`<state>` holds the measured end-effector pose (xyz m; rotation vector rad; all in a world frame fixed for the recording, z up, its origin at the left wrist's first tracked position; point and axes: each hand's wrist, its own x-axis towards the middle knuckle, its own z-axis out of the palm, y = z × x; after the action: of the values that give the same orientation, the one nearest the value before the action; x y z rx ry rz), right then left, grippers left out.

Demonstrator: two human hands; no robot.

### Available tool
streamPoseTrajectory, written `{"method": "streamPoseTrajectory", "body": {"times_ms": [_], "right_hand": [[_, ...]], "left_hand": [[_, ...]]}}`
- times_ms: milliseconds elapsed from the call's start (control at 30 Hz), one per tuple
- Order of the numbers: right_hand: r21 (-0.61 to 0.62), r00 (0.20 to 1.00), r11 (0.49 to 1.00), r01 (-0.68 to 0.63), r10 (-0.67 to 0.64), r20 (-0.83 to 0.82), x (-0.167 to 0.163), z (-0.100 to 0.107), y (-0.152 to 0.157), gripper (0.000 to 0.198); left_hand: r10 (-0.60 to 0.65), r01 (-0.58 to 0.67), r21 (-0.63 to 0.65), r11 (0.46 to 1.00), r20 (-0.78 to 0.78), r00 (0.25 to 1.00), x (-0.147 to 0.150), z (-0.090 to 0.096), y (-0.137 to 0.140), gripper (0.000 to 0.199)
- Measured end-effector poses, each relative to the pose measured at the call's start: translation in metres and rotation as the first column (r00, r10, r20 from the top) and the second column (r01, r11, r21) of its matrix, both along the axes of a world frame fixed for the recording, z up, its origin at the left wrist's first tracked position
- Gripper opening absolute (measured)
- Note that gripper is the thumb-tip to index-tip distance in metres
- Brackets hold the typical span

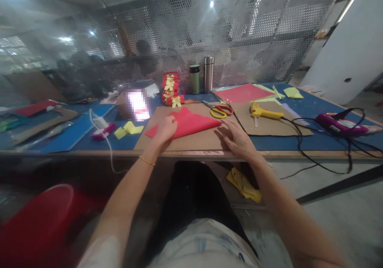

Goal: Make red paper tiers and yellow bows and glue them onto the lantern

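Observation:
A folded sheet of red paper [194, 124] lies on a piece of brown cardboard [206, 142] at the table's front edge. My left hand [166, 129] is closed on the paper's left part, its fingers curled and pressed down. At the paper's pointed right corner, my right hand [237, 137] has its fingers apart, with the fingertips touching or very near the tip. Just behind the paper lie scissors [221, 111] with one yellow and one red handle. The underside of the fold is hidden.
A yellow glue gun [266, 111] rests on cardboard to the right, its black cord trailing. Behind stand a red paper ornament [170, 90], a green cup [194, 79] and a steel flask [208, 74]. Yellow paper pieces [129, 129] and a purple power strip [102, 131] are left.

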<state>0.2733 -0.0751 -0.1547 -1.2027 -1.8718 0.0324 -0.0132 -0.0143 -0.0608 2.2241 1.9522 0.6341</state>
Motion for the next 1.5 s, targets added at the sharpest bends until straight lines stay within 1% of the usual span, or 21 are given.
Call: {"method": "streamPoseTrajectory", "body": {"times_ms": [100, 233, 300, 400, 600, 700, 833, 933, 1100, 1233, 1433, 1500], "right_hand": [[0.026, 0.996, 1.000, -0.008, 0.006, 0.085, -0.004, 0.009, -0.001, 0.050], [0.061, 0.964, 0.995, -0.074, 0.056, 0.259, -0.016, 0.020, 0.009, 0.046], [0.045, 0.946, 0.995, -0.088, 0.070, 0.316, -0.024, 0.022, 0.016, 0.045], [-0.011, 0.925, 0.995, -0.103, 0.100, 0.367, -0.031, 0.021, 0.022, 0.044], [-0.064, 0.924, 0.991, -0.118, 0.133, 0.360, -0.033, 0.020, 0.015, 0.045], [-0.052, 0.938, 0.995, -0.090, 0.102, 0.331, -0.037, 0.017, 0.009, 0.045], [-0.033, 0.944, 0.999, -0.033, 0.042, 0.326, -0.045, 0.012, 0.002, 0.048], [-0.084, 0.939, 0.996, 0.000, 0.029, 0.343, -0.048, 0.014, -0.001, 0.052], [-0.209, 0.929, 0.978, -0.005, 0.082, 0.360, -0.045, 0.022, 0.002, 0.059], [-0.238, 0.929, 0.971, 0.001, 0.087, 0.359, -0.045, 0.024, 0.002, 0.060], [-0.264, 0.927, 0.961, 0.084, 0.022, 0.374, -0.050, 0.029, -0.002, 0.063], [-0.271, 0.919, 0.958, 0.096, 0.020, 0.395, -0.050, 0.031, -0.002, 0.063]], "left_hand": [[0.041, -0.041, -0.012, 0.999, -0.047, 0.998, 0.001, -0.002, 0.006, 0.026], [0.077, -0.078, -0.021, 0.997, -0.076, 0.994, 0.001, -0.006, 0.007, 0.024], [0.076, -0.079, -0.034, 0.996, -0.081, 0.994, 0.002, -0.007, 0.008, 0.024], [0.078, -0.082, -0.045, 0.996, -0.078, 0.994, 0.002, -0.007, 0.009, 0.022], [0.126, -0.129, -0.035, 0.991, -0.093, 0.988, 0.003, -0.013, 0.006, 0.019], [0.150, -0.154, -0.036, 0.987, -0.103, 0.983, 0.005, -0.015, 0.003, 0.019], [0.169, -0.176, -0.044, 0.983, -0.137, 0.976, 0.008, -0.013, -0.001, 0.022], [0.168, -0.179, -0.055, 0.982, -0.167, 0.972, 0.009, -0.009, 0.000, 0.024], [0.131, -0.143, -0.036, 0.989, -0.222, 0.966, 0.005, -0.007, 0.012, 0.026], [0.118, -0.132, -0.034, 0.991, -0.273, 0.955, 0.003, -0.006, 0.022, 0.028], [0.113, -0.133, -0.047, 0.990, -0.300, 0.947, 0.006, -0.002, 0.027, 0.027], [0.117, -0.139, -0.053, 0.989, -0.303, 0.946, 0.007, -0.002, 0.027, 0.028]]}}
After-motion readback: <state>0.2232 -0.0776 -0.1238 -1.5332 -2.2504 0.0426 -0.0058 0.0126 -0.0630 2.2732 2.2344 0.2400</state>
